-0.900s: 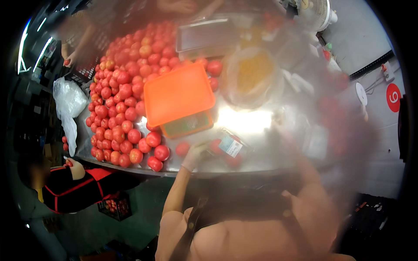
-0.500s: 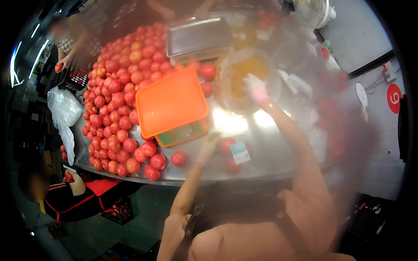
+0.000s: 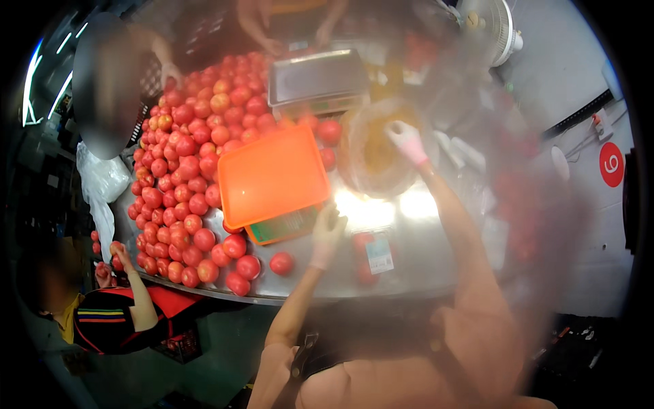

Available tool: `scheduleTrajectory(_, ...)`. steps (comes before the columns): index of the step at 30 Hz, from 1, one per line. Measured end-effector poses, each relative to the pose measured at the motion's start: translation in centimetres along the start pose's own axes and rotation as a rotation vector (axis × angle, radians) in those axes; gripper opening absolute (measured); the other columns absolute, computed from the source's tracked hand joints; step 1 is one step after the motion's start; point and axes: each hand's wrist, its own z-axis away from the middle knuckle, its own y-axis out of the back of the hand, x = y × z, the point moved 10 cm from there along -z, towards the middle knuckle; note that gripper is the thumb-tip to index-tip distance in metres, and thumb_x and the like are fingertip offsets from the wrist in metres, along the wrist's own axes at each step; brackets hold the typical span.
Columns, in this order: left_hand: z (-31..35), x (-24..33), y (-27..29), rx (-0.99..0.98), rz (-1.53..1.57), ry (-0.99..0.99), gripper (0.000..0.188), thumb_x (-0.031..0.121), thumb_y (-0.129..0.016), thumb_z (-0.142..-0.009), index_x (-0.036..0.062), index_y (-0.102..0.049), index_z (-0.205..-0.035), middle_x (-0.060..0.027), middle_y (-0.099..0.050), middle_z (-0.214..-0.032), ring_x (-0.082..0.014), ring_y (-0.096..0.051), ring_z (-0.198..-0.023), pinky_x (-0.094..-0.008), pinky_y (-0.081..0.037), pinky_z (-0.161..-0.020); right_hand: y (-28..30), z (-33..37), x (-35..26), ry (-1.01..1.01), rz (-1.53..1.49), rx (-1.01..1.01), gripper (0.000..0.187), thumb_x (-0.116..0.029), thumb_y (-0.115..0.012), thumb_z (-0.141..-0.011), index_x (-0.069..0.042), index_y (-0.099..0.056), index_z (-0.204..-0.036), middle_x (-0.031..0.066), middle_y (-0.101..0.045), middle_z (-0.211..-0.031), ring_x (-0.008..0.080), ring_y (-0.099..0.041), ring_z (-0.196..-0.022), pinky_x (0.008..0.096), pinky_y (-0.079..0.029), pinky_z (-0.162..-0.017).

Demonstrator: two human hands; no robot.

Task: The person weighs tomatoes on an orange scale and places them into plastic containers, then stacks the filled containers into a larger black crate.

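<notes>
Left hand (image 3: 328,230): half-open, seemingly empty, beside scale (image 3: 276,180).
Right hand (image 3: 406,138): curled over tub (image 3: 354,155); cannot tell if gripping.
Pack (image 3: 379,256): lower centre, blurred; probably light, crushable; best held by sides.

A white fan (image 3: 503,33) shows at the upper right, near a pale wall (image 3: 555,58) with a round red sign (image 3: 612,164). Strip lights (image 3: 30,85) glow at the upper left, well above a crumpled translucent plastic bag (image 3: 102,172).

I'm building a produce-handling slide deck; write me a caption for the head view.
Left hand near an orange tray, right hand at a round container, tomatoes piled on the left.
</notes>
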Motion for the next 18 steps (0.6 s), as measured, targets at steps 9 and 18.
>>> scheduleTrajectory(9, -4.3, 9.3, -6.6, -0.41, 0.674, 0.038, 0.016, 0.019, -0.054, -0.092, 0.0072, -0.054, -0.103, -0.0046, -0.058, -0.092, -0.0148, -0.055, -0.081, -0.0293, -0.048, -0.076, -5.0, 10.8, -6.5, -0.38, -0.479, -0.611, 0.021, -0.022, -0.055, -0.091, -0.008, -0.05, -0.077, -0.0039, -0.045, -0.06, 0.0047, -0.037, -0.043, 0.021, -0.027, -0.039)
scheduleTrajectory(18, 5.5, 11.0, 2.7, -0.701, -0.719, -0.253, 0.045, 0.039, -0.043, -0.092, 0.0052, -0.061, -0.069, -0.0094, -0.058, -0.056, -0.0215, -0.059, -0.059, -0.0403, -0.046, -0.058, -3.1, 20.1, -13.0, 0.078, 0.027, -0.864, 0.023, -0.021, -0.052, -0.089, -0.003, -0.067, -0.084, 0.0099, -0.063, -0.064, 0.0196, -0.058, -0.053, 0.0331, -0.044, -0.051)
